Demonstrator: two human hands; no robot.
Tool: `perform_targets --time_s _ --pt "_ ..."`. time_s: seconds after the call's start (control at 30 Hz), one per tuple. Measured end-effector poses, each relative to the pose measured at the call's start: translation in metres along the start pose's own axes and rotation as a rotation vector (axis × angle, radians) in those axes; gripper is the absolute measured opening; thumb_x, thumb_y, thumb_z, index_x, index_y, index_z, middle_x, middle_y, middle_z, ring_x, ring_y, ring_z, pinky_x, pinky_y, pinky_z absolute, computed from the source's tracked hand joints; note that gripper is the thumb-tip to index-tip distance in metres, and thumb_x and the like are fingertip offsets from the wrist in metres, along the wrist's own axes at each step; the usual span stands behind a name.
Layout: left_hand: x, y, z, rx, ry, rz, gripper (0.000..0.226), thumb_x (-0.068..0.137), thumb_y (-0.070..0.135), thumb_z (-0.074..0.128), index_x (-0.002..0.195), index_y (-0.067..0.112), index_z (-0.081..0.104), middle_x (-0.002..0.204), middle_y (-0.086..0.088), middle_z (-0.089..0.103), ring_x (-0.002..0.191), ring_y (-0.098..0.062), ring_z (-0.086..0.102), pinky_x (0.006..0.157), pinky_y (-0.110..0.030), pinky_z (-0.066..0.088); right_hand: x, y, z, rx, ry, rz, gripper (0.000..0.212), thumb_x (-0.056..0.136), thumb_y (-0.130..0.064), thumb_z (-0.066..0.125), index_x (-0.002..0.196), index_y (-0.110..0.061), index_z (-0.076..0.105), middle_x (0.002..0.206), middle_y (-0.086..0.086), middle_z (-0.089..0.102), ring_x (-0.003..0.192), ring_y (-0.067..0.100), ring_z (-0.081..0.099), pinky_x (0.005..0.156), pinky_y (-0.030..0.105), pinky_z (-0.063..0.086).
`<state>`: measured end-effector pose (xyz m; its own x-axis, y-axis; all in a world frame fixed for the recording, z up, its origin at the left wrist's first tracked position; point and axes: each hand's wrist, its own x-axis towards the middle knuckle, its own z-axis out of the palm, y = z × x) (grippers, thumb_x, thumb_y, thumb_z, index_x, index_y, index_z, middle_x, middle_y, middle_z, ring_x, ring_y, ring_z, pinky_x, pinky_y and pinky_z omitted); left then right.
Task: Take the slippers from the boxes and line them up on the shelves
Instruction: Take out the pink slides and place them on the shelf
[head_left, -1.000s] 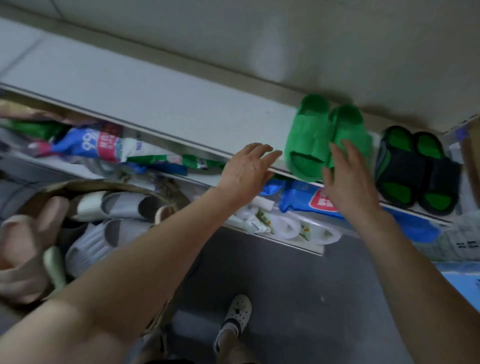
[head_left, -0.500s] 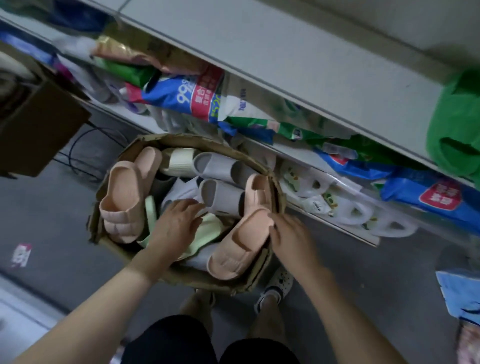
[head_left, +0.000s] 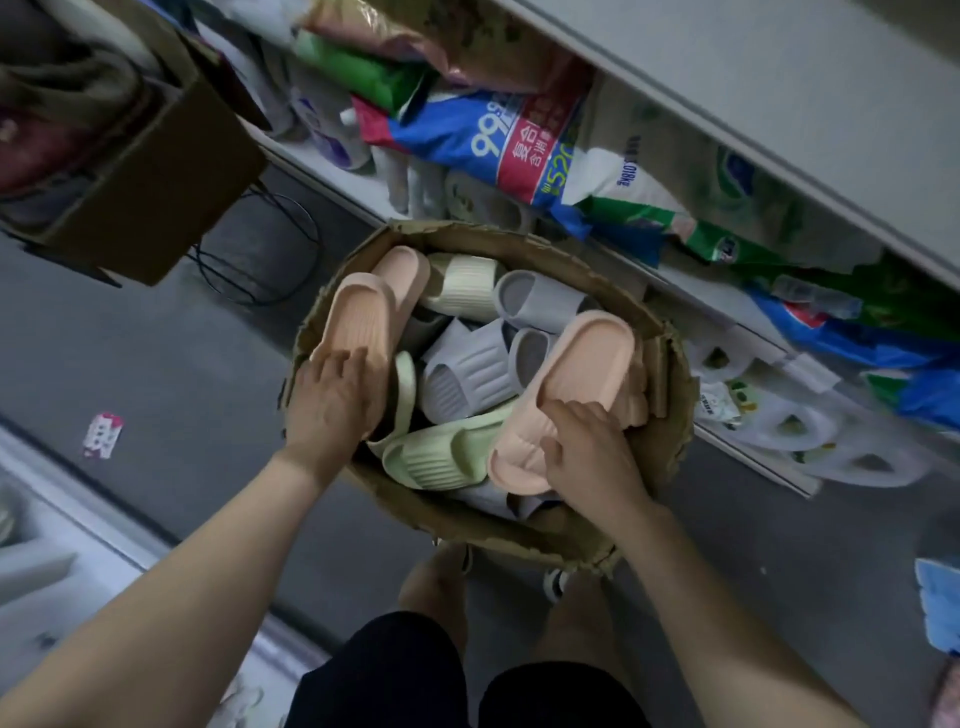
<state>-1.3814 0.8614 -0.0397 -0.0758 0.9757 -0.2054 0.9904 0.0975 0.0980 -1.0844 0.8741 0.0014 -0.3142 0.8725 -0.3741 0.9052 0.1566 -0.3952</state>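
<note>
The grey shelf (head_left: 779, 104) is running across the upper right, with bagged goods crowding the level beneath it, a blue and red bag (head_left: 493, 140) among them. Below it the round-mouthed cardboard box (head_left: 670, 431) is sitting on the dark floor (head_left: 130, 338) just in front of the person's legs, holding the slippers in a loose heap: grey ones (head_left: 467, 369) in the middle, a cream one (head_left: 467, 280) at the far side, a pale green one (head_left: 441, 452) nearest. Both bare forearms are reaching down into the box from the bottom corners. The left peach slipper (head_left: 358, 317) is leaning against the box's left wall, and the left hand (head_left: 332, 400) is gripping its near end, fingers bent over the top. The right peach slipper (head_left: 587, 358) is lying along the right wall, and the right hand (head_left: 587, 452) is clamping its strap, fingertips tucked into the opening and thumb pressing on the outside. A small red and white scrap (head_left: 104, 434) is lying on the floor, well to the left.
</note>
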Motion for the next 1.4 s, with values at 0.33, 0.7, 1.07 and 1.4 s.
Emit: perform_targets --time_s 0.33,0.7,1.07,1.4 --pt "0.029 0.002 -0.019 -0.176 -0.021 0.141 0.034 0.086 0.025 0.046 0.11 0.011 0.066 0.083 -0.012 0.061 0.08 -0.036 0.054 0.075 -0.045 0.045 0.049 0.013 -0.011 0.025 -0.06 0.176 0.044 0.095 -0.022 0.049 0.138 -0.029 0.047 0.125 0.006 0.055 0.12 0.029 0.042 0.099 0.043 0.036" --pt "0.076 0.079 -0.01 -0.236 -0.254 0.236 0.038 0.093 0.027 0.056 0.131 0.024 0.056 0.125 -0.007 0.056 0.113 -0.026 0.051 0.083 -0.028 0.029 0.031 0.046 -0.03 0.127 0.047 0.258 0.033 0.095 -0.022 0.056 0.128 -0.019 0.058 0.119 0.012 0.057 0.115 0.029 0.047 0.088 0.034 0.039" --pt "0.04 0.122 -0.012 -0.696 -0.401 0.213 0.065 0.088 0.037 0.065 0.143 0.016 0.039 0.125 -0.009 0.062 0.106 -0.028 0.062 0.087 -0.04 0.05 0.045 0.015 -0.027 0.325 0.307 0.096 0.026 0.09 -0.027 0.052 0.114 -0.023 0.059 0.113 -0.002 0.056 0.108 0.019 0.05 0.09 0.05 0.045" --pt "0.037 0.086 0.005 -0.806 -0.192 0.028 0.045 0.092 0.022 0.06 0.136 0.018 0.048 0.118 -0.009 0.065 0.095 -0.018 0.063 0.081 -0.035 0.053 0.046 0.09 0.008 0.083 0.003 0.46 0.061 0.095 -0.013 0.049 0.152 -0.021 0.027 0.156 0.01 0.028 0.137 0.032 0.038 0.107 0.04 0.039"
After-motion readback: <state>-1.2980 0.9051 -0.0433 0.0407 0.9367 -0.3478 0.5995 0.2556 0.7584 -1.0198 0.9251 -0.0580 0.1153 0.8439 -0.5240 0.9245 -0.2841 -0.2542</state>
